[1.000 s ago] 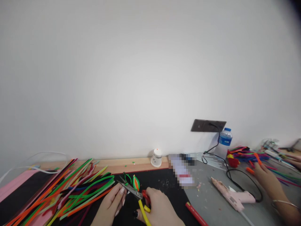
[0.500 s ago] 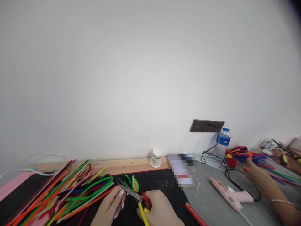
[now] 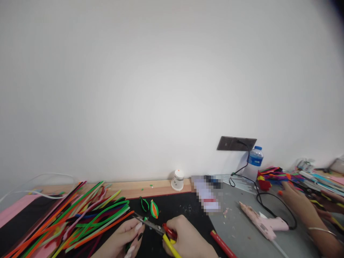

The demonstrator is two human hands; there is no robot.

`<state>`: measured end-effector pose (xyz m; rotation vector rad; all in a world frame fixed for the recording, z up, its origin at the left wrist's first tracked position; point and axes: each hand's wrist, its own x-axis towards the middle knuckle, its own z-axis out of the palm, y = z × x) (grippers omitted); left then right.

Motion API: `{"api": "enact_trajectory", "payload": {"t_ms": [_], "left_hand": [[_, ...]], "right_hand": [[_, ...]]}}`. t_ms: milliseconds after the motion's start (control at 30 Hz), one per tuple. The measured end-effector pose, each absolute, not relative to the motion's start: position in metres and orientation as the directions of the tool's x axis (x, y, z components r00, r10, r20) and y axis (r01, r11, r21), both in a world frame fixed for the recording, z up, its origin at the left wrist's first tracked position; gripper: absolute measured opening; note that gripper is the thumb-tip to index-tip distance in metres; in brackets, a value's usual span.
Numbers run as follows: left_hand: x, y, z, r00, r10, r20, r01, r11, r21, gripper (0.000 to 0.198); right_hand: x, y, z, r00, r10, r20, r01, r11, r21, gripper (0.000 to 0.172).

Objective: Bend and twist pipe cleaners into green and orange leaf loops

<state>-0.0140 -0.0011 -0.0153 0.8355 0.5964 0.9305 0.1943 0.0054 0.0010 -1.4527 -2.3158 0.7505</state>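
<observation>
My right hand (image 3: 185,238) grips scissors (image 3: 156,227) with red and yellow handles. Their blades point left, at the fingertips of my left hand (image 3: 126,233). That hand is closed in a pinch, and a bit of green pipe cleaner (image 3: 146,219) shows at its tips beside the blades. Most of what it holds is hidden by the fingers. Just beyond, on a black mat (image 3: 177,209), lie a looped green leaf shape (image 3: 144,204) and a filled green, white and orange leaf shape (image 3: 154,209).
Many coloured pipe cleaners (image 3: 94,218) spread on the left. A white cup (image 3: 177,181) stands upside down by the wall. Rightward are a red stick (image 3: 221,243), a pink glue gun (image 3: 264,222) with a black cord, and a bottle (image 3: 254,161). Another person's hands (image 3: 298,200) work at far right.
My left hand has moved slightly down and left, away from the leaf shapes. The scissors have dropped a little with my right hand. The other person's scissors have come lower.
</observation>
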Motion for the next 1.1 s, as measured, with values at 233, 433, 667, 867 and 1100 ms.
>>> {"api": "enact_trajectory", "payload": {"t_ms": [233, 433, 667, 867, 1100], "left_hand": [[-0.018, -0.007, -0.013, 0.543, 0.830, -0.127, -0.552, 0.467, 0.691, 0.026], [-0.017, 0.004, -0.025, 0.478, 0.873, -0.096, -0.519, 0.369, 0.771, 0.027], [-0.018, 0.003, -0.026, 0.470, 0.874, -0.122, -0.534, 0.391, 0.750, 0.025], [-0.010, 0.008, -0.031, 0.382, 0.909, -0.166, -0.365, 0.314, 0.876, 0.032], [-0.007, 0.012, -0.045, 0.273, 0.949, -0.156, -0.235, 0.223, 0.946, 0.049]], "right_hand": [[0.192, 0.004, 0.000, -0.477, 0.879, 0.023, 0.699, 0.395, -0.596, 0.013], [0.193, 0.007, -0.003, -0.417, 0.906, 0.070, 0.769, 0.393, -0.505, 0.015], [0.190, 0.007, -0.008, -0.375, 0.926, 0.052, 0.826, 0.359, -0.434, 0.017], [0.194, 0.014, -0.013, -0.213, 0.971, 0.113, 0.910, 0.239, -0.338, 0.011], [0.209, 0.031, -0.017, -0.006, 0.986, 0.165, 0.884, 0.082, -0.461, 0.021]]}}
